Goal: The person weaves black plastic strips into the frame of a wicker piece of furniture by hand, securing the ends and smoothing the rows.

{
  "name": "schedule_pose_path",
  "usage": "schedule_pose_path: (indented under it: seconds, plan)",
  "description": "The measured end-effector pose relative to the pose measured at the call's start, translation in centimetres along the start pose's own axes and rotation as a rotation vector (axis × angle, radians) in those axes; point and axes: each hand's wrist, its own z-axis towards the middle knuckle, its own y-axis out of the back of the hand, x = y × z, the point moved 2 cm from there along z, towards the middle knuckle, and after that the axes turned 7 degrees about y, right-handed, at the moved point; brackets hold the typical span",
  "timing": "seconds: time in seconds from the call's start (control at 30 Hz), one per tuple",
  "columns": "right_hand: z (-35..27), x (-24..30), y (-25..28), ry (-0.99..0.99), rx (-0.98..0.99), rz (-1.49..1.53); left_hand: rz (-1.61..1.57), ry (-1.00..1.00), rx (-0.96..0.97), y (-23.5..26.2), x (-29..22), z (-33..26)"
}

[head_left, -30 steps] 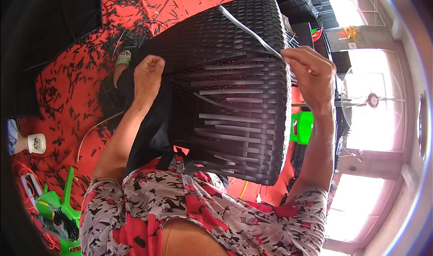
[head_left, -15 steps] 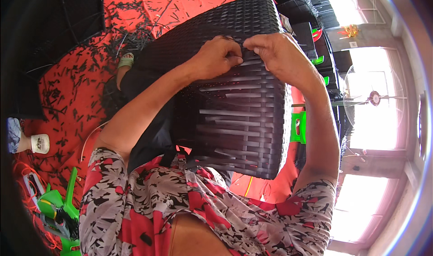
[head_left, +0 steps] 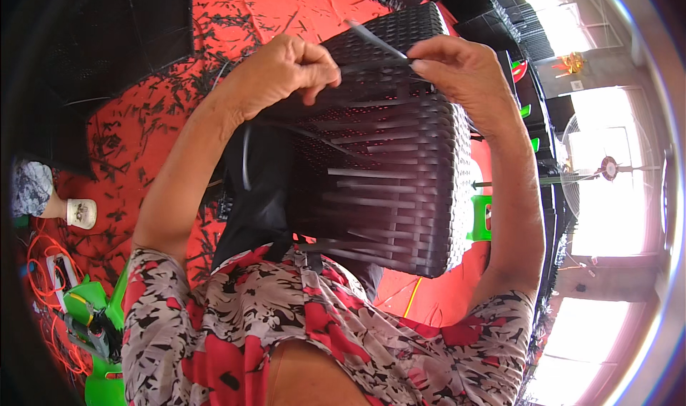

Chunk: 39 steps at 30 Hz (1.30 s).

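Note:
A large black woven wicker piece [head_left: 386,170] rests against my lap, its weave facing me with loose horizontal strips showing. My left hand [head_left: 286,70] is closed at the upper left of it, pinching a dark flat weaving strip [head_left: 368,66]. Just to the right, my right hand [head_left: 461,73] pinches the same strip at its other side. A thin end of strip sticks up between the two hands. Both forearms reach up from my patterned red and grey blouse.
A red floor mat [head_left: 143,120] is strewn with black strip offcuts. More black wicker panels [head_left: 107,41] lie at the upper left and top right. A green stool [head_left: 480,219] stands right of the piece. Orange cable and a green tool [head_left: 86,320] lie lower left.
My left hand came up from the far left side to meet the right hand at the top. Both hands then drew slightly apart along the strip.

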Motion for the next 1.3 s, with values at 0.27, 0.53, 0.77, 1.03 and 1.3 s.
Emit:
schedule_pose_path:
  seconds: [0.27,0.53,0.77,1.03,1.3]
  plan:
    - [-2.1,1.8,-1.4,0.529,-0.365,-0.612,0.28,0.011,-0.194,0.6,1.1,-4.2]
    - [-6.0,7.4,-6.8,0.775,-0.053,-0.49,-0.018,-0.169,0.322,-3.2,-3.1,-6.4]
    - [-8.1,5.2,-2.5,0.609,-0.245,-0.308,0.291,0.013,0.028,-1.5,0.2,-8.2]
    - [-10.8,2.5,-0.2,0.62,-0.268,-0.776,0.581,-0.34,-0.16,-4.2,-1.2,-8.1]
    - [-12.8,5.7,-5.0,0.833,-0.163,-0.624,0.758,-0.319,-0.143,-10.7,-4.5,-6.1]
